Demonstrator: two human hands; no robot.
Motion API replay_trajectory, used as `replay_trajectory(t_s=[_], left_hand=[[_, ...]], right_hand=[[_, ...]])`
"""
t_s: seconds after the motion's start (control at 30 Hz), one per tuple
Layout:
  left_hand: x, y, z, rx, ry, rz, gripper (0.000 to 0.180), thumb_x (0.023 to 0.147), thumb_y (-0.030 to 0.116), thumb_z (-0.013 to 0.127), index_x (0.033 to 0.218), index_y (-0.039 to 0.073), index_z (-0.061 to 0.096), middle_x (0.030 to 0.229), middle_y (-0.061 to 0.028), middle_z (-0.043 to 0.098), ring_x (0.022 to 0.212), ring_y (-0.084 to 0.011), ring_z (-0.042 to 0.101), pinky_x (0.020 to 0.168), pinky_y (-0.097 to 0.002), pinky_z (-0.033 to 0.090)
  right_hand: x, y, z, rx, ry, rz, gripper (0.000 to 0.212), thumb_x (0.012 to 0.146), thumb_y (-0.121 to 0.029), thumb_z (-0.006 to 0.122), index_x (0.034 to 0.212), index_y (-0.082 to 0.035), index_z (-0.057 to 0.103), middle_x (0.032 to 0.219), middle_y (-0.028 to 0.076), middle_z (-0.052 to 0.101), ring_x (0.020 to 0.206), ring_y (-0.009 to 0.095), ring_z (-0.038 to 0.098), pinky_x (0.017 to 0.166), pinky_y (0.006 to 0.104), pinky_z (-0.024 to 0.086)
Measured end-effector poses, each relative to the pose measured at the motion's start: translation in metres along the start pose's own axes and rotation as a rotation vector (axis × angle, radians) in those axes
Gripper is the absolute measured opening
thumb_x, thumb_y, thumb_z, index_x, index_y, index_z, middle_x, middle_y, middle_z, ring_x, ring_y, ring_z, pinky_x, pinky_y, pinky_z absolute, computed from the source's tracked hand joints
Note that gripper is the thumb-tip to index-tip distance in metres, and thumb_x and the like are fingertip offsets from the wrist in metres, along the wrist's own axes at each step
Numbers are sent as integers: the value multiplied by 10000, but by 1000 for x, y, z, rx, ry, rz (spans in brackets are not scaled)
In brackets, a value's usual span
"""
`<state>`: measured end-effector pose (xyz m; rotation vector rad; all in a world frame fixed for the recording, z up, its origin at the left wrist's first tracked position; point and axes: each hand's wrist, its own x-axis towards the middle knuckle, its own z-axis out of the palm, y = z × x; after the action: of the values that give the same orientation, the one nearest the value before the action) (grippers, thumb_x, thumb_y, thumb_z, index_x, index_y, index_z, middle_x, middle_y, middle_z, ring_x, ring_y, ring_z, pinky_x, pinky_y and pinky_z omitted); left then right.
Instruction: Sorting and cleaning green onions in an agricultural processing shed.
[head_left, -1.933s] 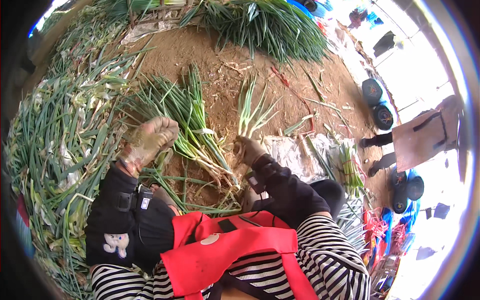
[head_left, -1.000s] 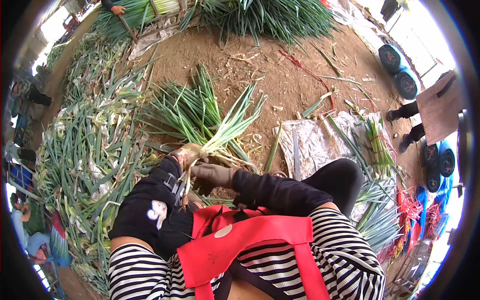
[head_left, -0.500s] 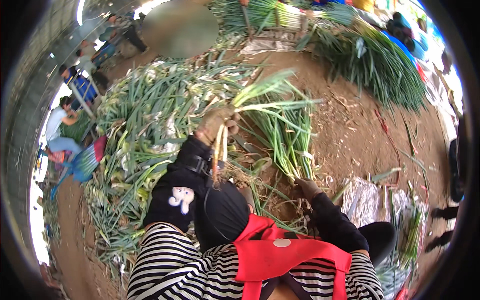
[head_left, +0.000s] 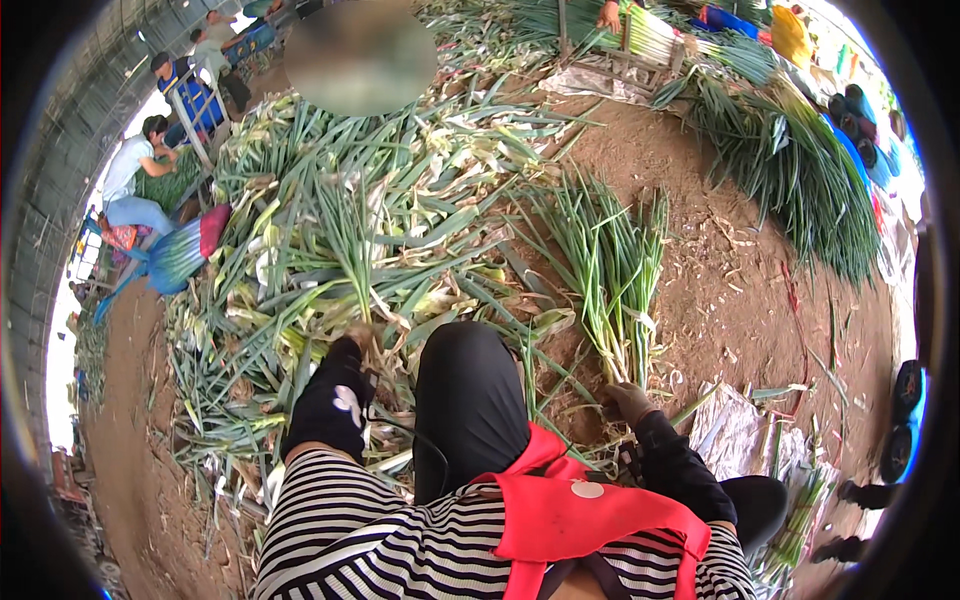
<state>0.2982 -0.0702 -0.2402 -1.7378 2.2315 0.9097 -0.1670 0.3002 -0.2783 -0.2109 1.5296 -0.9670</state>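
My left hand (head_left: 359,337) is closed at the lower end of a few green onions (head_left: 352,240), on the left beside my knee. Their leaves fan away from me over the heap and look slightly blurred; the root ends are hidden. On the right, my right hand (head_left: 628,402) has its fingers around the pale root end of a bunch of green onions (head_left: 612,290). That bunch lies on the brown soil, leaves pointing away from me.
A wide heap of loose leaves and stalks (head_left: 440,210) spreads left and ahead. A large green onion pile (head_left: 810,180) lies far right. Whitish sheeting (head_left: 735,425) is near my right arm. Several people sit at the far left, one in a light shirt (head_left: 130,170). A wooden rack (head_left: 650,55) stands far ahead.
My left hand has swung down and left with the green onions, from over the middle to beside my knee. My right hand stays at the bunch's base. The view has shifted.
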Motion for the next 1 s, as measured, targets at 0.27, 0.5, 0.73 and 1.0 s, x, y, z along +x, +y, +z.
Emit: replay_trajectory(t_s=[0.27, 0.5, 0.73, 1.0], left_hand=[[-8, -164, 79, 91, 244, -378, 378, 802, 389, 627, 1004, 73, 665, 918, -183, 667, 910, -306, 640, 815, -387, 502], [38, -30, -32, 267, 259, -63, 371, 860, 328, 568, 985, -17, 623, 972, -216, 648, 935, -320, 621, 825, -407, 471], [10, 142, -95, -239, 501, 606, 367, 903, 328, 529, 1108, 30, 584, 1069, -125, 609, 1000, -258, 552, 874, -393, 410], [-143, 366, -88, -1252, -408, 796, 408, 932, 318, 530, 1204, 14, 535, 1174, -118, 592, 1131, -237, 542, 973, -395, 415]], right_hand=[[16, 11, -3, -74, -87, 49, 292, 882, -321, 574, 878, -29, 591, 738, 76, 619, 535, 178, 607, 478, 311, 523], [38, 63, -65, -216, 70, 53, 147, 866, -206, 585, 858, -62, 608, 735, 40, 622, 622, 189, 633, 559, 339, 522], [85, 114, -123, -1792, 24, -566, 230, 747, -279, 659, 871, -94, 604, 710, 108, 623, 655, 263, 631, 593, 393, 513], [69, 97, -109, -782, 471, -194, 290, 835, -276, 582, 962, -22, 641, 831, 134, 661, 726, 239, 645, 666, 350, 511]])
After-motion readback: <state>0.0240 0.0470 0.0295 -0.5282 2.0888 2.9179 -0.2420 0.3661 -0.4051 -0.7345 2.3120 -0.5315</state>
